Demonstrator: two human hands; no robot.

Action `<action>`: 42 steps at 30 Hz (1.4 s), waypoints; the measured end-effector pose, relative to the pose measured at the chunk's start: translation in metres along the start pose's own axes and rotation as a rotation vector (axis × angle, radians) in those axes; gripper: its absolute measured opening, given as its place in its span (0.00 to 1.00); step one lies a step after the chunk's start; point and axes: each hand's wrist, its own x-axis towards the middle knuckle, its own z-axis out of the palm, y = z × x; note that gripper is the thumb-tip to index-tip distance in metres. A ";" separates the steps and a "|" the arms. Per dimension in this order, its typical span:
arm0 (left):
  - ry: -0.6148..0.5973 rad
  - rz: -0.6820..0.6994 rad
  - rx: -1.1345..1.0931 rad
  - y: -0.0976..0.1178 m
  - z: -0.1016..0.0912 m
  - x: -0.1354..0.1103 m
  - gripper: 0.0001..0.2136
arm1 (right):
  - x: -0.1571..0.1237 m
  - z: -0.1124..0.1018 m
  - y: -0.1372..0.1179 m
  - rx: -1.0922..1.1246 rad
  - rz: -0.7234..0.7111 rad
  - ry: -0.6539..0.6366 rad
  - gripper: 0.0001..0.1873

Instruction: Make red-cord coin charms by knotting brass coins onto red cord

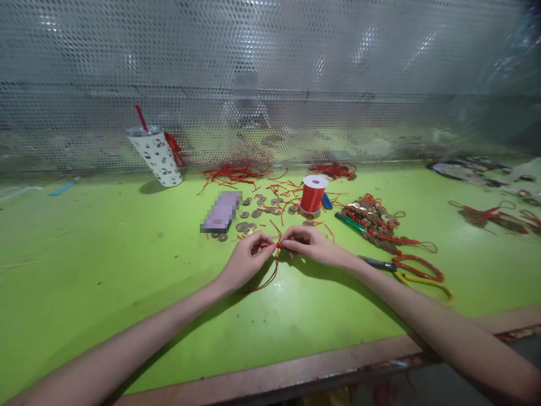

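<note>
My left hand (245,257) and my right hand (310,243) meet over the green table (105,254), both pinching one red cord (274,265) at a small knot between the fingertips. The cord's loose loop hangs down onto the table below my hands. Several round brass coins (249,221) lie scattered just beyond my fingers. A spool of red cord (313,193) stands upright behind my right hand.
A phone (222,211) lies left of the coins. A patterned cup with a straw (157,153) stands back left. Scissors (412,270), a green lighter (350,223) and a pile of strung coins (374,220) lie to the right. Red cord scraps (234,173) lie along the perforated metal wall (270,67).
</note>
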 end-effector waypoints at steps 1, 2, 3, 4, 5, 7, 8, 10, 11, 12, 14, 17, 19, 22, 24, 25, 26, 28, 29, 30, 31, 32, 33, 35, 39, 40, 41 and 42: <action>-0.005 -0.005 -0.009 0.000 0.000 0.001 0.09 | 0.000 0.000 0.001 0.002 0.000 0.000 0.17; -0.009 -0.010 -0.016 0.000 0.000 0.001 0.09 | 0.000 0.000 0.001 0.003 0.000 0.000 0.17; -0.013 -0.013 -0.020 -0.001 -0.001 0.001 0.09 | 0.000 0.000 0.001 0.003 0.000 -0.001 0.17; -0.016 -0.012 -0.022 -0.001 -0.001 0.001 0.09 | 0.000 0.000 0.002 0.004 0.001 -0.003 0.17; -0.020 -0.007 -0.023 -0.002 -0.001 0.000 0.09 | -0.001 0.001 0.001 0.006 0.004 -0.004 0.17; -0.030 0.006 -0.021 -0.002 -0.002 -0.001 0.09 | -0.002 0.003 0.001 0.013 0.012 -0.003 0.19; -0.038 0.013 -0.021 -0.003 -0.002 -0.002 0.09 | -0.003 0.004 0.000 0.012 0.014 -0.001 0.19; -0.055 0.028 -0.021 -0.002 -0.001 -0.003 0.09 | -0.005 0.007 -0.002 -0.004 0.013 0.007 0.20; -0.064 0.037 -0.018 -0.001 -0.001 -0.004 0.09 | -0.005 0.009 -0.003 -0.014 0.009 0.013 0.20; -0.070 0.048 -0.011 -0.001 0.000 -0.004 0.09 | -0.006 0.010 -0.004 -0.022 0.005 0.021 0.20; -0.068 0.079 0.029 0.001 0.001 -0.006 0.08 | -0.006 0.013 -0.005 -0.017 -0.001 0.042 0.19; 0.034 0.174 0.189 0.000 0.002 -0.009 0.06 | -0.005 0.015 -0.003 0.025 -0.007 0.089 0.19; 0.149 0.279 0.319 -0.002 0.003 -0.011 0.03 | -0.003 0.014 -0.001 0.055 0.000 0.114 0.19; 0.268 0.446 0.460 -0.006 0.002 -0.013 0.03 | -0.001 0.013 0.002 0.095 0.024 0.133 0.18; 0.314 0.542 0.525 -0.008 0.002 -0.013 0.04 | -0.001 0.012 0.003 0.115 0.035 0.140 0.19; 0.331 0.576 0.547 -0.008 0.002 -0.013 0.05 | -0.001 0.012 0.004 0.121 0.036 0.140 0.19; 0.342 0.602 0.562 -0.008 0.001 -0.013 0.06 | -0.001 0.012 0.004 0.125 0.035 0.137 0.19; 0.351 0.620 0.572 -0.007 0.001 -0.013 0.06 | -0.001 0.013 0.004 0.127 0.033 0.129 0.20; 0.351 0.618 0.571 -0.006 0.001 -0.013 0.06 | -0.001 0.013 0.004 0.128 0.033 0.127 0.20; 0.352 0.615 0.568 -0.005 0.001 -0.013 0.06 | -0.001 0.014 0.004 0.129 0.034 0.126 0.20; 0.354 0.614 0.560 -0.004 0.001 -0.014 0.05 | -0.001 0.014 0.004 0.130 0.035 0.126 0.19; 0.354 0.616 0.551 -0.003 0.001 -0.014 0.05 | -0.001 0.014 0.004 0.131 0.035 0.126 0.19; 0.352 0.621 0.541 -0.002 0.001 -0.014 0.05 | -0.001 0.014 0.004 0.132 0.034 0.125 0.19; 0.345 0.637 0.532 -0.001 0.002 -0.015 0.04 | -0.001 0.013 0.003 0.132 0.031 0.124 0.19; 0.312 0.642 0.595 -0.001 0.002 -0.017 0.03 | -0.003 0.014 0.000 0.134 0.035 0.113 0.19; 0.308 0.631 0.611 -0.002 0.002 -0.017 0.03 | -0.003 0.014 -0.001 0.139 0.033 0.109 0.19; 0.310 0.614 0.621 -0.002 0.002 -0.017 0.03 | -0.003 0.015 -0.001 0.146 0.030 0.106 0.19; 0.320 0.595 0.623 -0.002 0.001 -0.017 0.03 | -0.003 0.015 -0.002 0.152 0.027 0.106 0.19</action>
